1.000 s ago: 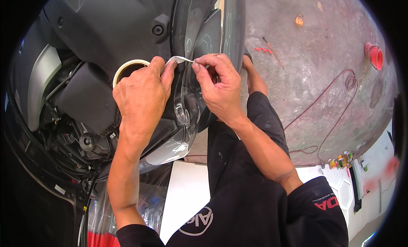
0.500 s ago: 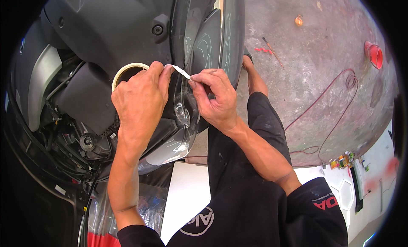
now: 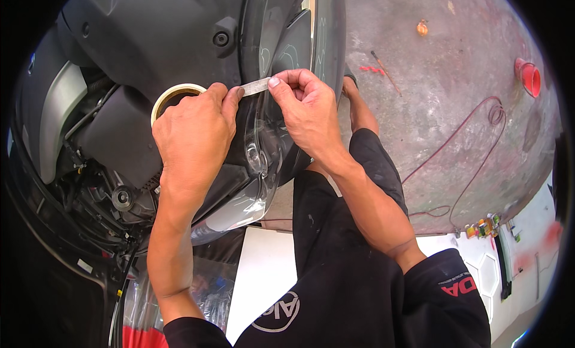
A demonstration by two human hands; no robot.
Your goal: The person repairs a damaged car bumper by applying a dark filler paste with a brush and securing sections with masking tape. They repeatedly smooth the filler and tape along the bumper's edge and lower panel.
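Note:
My left hand (image 3: 193,129) is closed round a roll of masking tape (image 3: 160,100), whose pale ring shows past the knuckles. A short strip of tape (image 3: 256,86) stretches from my left thumb to my right hand (image 3: 306,108). The right thumb and forefinger pinch the strip's free end. Both hands hover over the front of a car, close to its clear headlight (image 3: 257,159). Beneath the left hand lies the black plastic cover (image 3: 162,42) of the open engine bay. Whether the strip touches the car, I cannot tell.
On the stained floor to the right lie a thin stick (image 3: 386,73), a red funnel-like cup (image 3: 529,77) and a looping dark red hose (image 3: 458,129). The car's grey bumper (image 3: 330,42) curves beside my legs. Plastic sheeting (image 3: 179,288) hangs at the lower left.
My right hand has moved up, and its grip on the tape end has turned. The strip now shows its flat face instead of a narrow twist. The roll has shifted slightly left.

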